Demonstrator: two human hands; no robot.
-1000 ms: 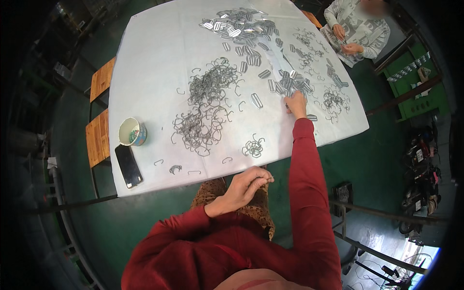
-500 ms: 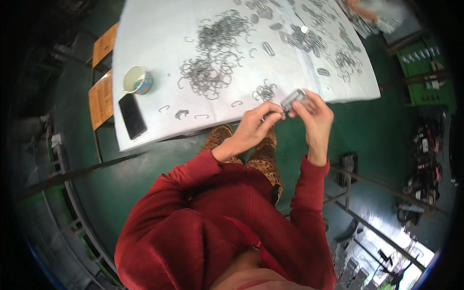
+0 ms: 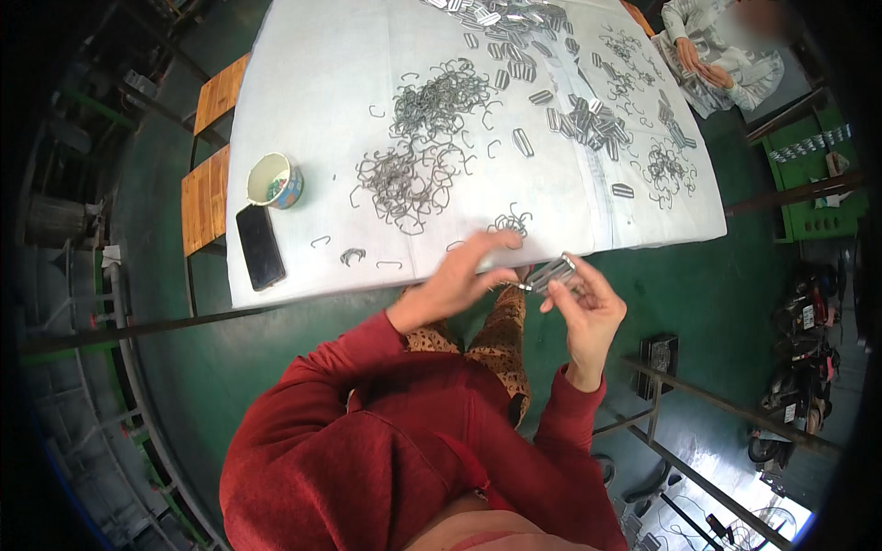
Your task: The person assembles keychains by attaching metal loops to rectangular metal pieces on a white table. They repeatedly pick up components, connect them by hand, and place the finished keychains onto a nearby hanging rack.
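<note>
My right hand (image 3: 588, 308) pinches a shiny metal buckle (image 3: 554, 275) with long slots, just off the table's near edge. To its left is my left hand (image 3: 459, 280), slightly blurred, its thumb and fingers spread apart with nothing visible between them. The left thumb tip comes close to the end of the buckle; whether they touch I cannot tell. Just beyond the left fingertips lies a small cluster of bent wire hooks (image 3: 511, 221), partly hidden by the hand. Larger heaps of the same wire hooks (image 3: 404, 184) spread over the white-covered table (image 3: 312, 110).
Many slotted buckles (image 3: 593, 127) lie at the table's far right. At left stand a paper cup (image 3: 276, 181) with small bits inside and a black phone (image 3: 261, 248). A few loose hooks (image 3: 353, 256) lie near the front edge. Another person's hands (image 3: 706, 66) show at the far right corner.
My left hand has come away from the buckle and its fingers have spread. My right hand still holds the buckle. The view has shifted, showing more of the table's far side.
</note>
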